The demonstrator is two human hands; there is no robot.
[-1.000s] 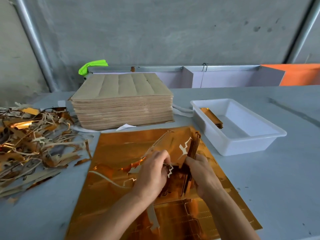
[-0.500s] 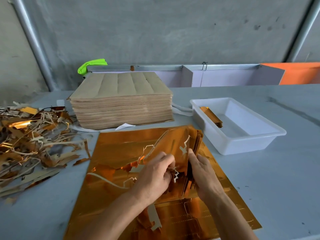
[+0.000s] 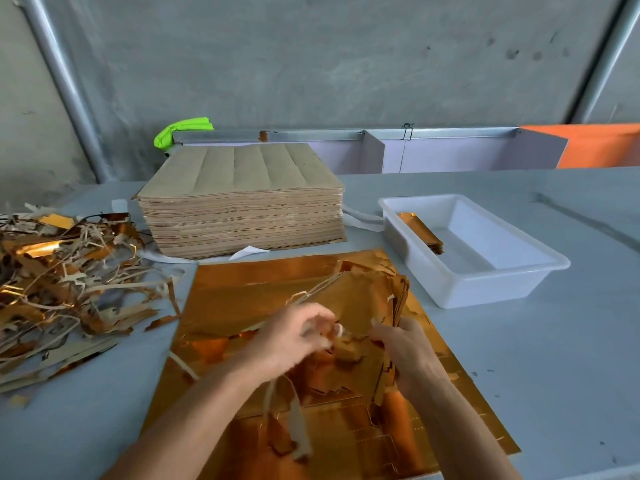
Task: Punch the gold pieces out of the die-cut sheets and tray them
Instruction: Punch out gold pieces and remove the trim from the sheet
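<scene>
I am looking down on a grey table (image 3: 519,358) that is filling the lower half of my view. The biggest thing on it is the gold sheet (image 3: 242,296), lying flat in front of me with its long axis running from my near edge away toward the far side, skewed slightly left at the top. Behind it, a thick stack of brown sheets (image 3: 242,209) is sitting square and level, its creases pointing away from me. To the left, a loose heap of scrap strips (image 3: 65,282) is sprawling across the table, gold and brown mixed. To the right, apart from the sheet, a white tray (image 3: 491,275) is lying with its long axis angled toward the far left, and a small pile of gold pieces (image 3: 420,232) is resting inside against its left wall, lined up along that same axis.

My left hand (image 3: 294,337) is blurring with motion above the middle of the sheet; its fingers are curling around a pale strip of waste, though I cannot tell exactly how it is pinching. My right hand (image 3: 412,355) is gripping a bunch of punched gold pieces (image 3: 398,299), holding them on edge, their long axis pointing up and away from me.
</scene>
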